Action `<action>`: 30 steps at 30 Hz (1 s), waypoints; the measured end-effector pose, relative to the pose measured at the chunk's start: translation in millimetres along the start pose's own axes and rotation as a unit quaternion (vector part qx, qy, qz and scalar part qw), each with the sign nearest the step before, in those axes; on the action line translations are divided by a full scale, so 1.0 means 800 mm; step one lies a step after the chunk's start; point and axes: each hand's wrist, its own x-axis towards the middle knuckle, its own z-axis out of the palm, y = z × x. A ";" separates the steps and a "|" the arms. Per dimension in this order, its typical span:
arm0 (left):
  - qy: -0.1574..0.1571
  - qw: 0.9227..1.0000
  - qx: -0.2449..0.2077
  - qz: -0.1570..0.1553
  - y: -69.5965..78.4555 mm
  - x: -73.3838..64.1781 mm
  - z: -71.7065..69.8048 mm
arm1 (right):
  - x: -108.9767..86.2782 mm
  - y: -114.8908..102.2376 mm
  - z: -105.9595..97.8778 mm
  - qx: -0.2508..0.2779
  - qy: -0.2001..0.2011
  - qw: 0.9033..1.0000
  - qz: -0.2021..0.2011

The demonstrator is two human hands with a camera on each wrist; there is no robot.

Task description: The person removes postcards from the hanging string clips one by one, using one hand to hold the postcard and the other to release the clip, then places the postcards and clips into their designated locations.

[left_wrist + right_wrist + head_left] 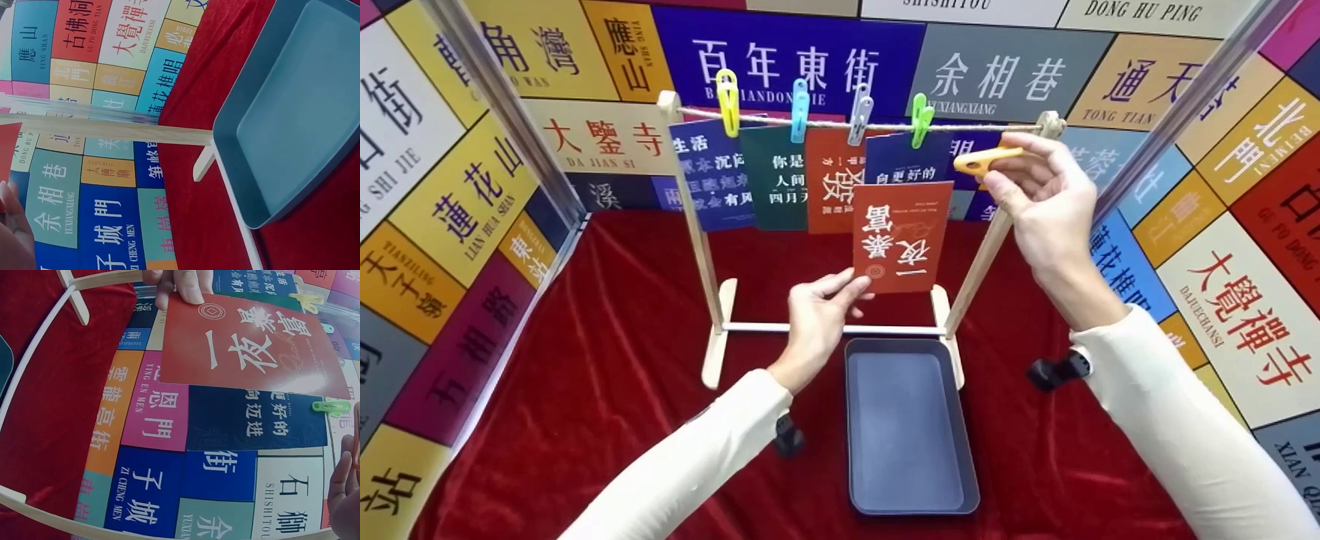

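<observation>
My left hand pinches a red card with white characters by its lower left corner. This card stands upright in front of the dark blue card on the line and overlaps it. To the right, my right hand holds an orange clothespin between thumb and fingers, just below the rope. In the right wrist view the red card shows whole, with left fingertips at its edge. Only part of the left hand shows in the left wrist view.
Along the rope, yellow, blue, grey and green clothespins hold several cards, including a green one. Wooden posts carry the rope. A dark grey tray lies on red cloth before the rack.
</observation>
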 end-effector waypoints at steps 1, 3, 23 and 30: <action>0.002 1.000 0.000 0.001 -0.001 -0.001 -0.002 | -0.001 0.001 0.000 -0.007 0.002 1.000 0.003; 0.005 1.000 0.000 0.005 -0.002 -0.002 -0.005 | -0.005 0.004 0.000 -0.017 0.006 1.000 0.009; 0.036 0.999 -0.024 0.027 -0.013 -0.012 -0.036 | -0.029 0.019 0.009 0.021 0.009 1.000 0.017; 0.050 0.998 -0.039 0.025 -0.010 -0.016 -0.049 | -0.045 0.022 0.014 -0.002 0.013 0.999 0.042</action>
